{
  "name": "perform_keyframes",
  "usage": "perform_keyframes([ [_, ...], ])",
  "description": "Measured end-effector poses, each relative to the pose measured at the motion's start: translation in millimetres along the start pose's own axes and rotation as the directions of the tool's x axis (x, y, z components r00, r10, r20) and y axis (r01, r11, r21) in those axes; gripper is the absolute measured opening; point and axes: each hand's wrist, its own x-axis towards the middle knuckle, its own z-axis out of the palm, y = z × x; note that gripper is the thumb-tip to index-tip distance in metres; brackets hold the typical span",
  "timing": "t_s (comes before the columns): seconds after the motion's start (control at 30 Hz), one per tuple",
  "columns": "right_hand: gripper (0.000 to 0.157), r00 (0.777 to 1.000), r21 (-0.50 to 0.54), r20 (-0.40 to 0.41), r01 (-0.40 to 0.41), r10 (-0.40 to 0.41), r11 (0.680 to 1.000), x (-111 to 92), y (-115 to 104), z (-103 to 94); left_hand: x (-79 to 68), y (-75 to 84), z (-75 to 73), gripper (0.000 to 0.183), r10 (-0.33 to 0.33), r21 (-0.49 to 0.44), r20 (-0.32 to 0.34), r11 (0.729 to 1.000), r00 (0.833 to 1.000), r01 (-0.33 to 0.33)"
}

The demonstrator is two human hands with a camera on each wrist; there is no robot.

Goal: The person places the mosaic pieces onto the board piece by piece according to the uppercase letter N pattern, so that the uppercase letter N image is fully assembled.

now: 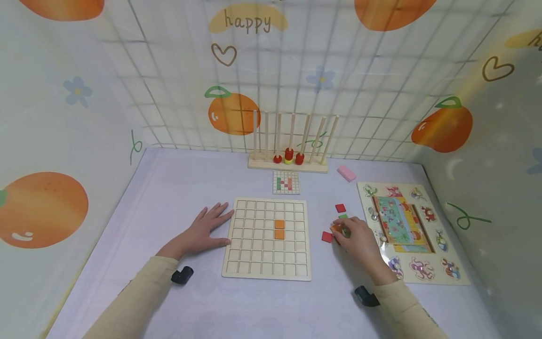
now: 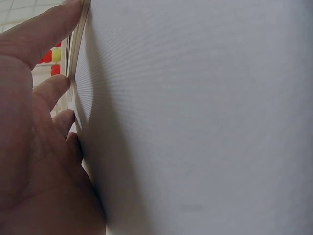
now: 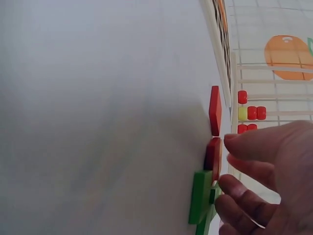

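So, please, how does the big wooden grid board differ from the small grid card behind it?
The grid board is much larger than the grid card. The board carries two orange squares, while the card shows a pattern of green and reddish squares. The left hand touches the board's edge; no hand touches the card. Both lie flat on the table and are divided into small squares.

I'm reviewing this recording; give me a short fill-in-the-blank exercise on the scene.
1. The left hand touches the ____ edge of the grid board.
2. The two tiles on it are coloured ____.
3. The beads on the peg stand are red and ____.
4. Loose tiles by the right hand are red, orange and ____.
Missing words: left; orange; yellow; green.
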Motion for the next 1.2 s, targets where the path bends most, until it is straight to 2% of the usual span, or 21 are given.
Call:
perform_keyframes([
  [0.17,0.031,1.0,-0.028,-0.008,0.005,-0.005,1.0,2.2,-1.3,2.1,-0.1,-0.2,0.4,0.092,0.003,0.001,-0.005,1.0,1.0,-0.003],
  [0.97,0.027,0.999,-0.031,0.017,0.043,-0.042,0.999,9.0,-5.4,1.5,-0.3,2.3,0.1,0.091,-0.015,0.004,-0.004,1.0,1.0,0.015],
  [1.2,0.031,0.999,-0.045,0.042,0.009,-0.007,0.999,10.8,-5.0,2.8,-0.4,1.9,-0.1,0.092,-0.021,-0.004,0.0,1.0,1.0,0.021],
])
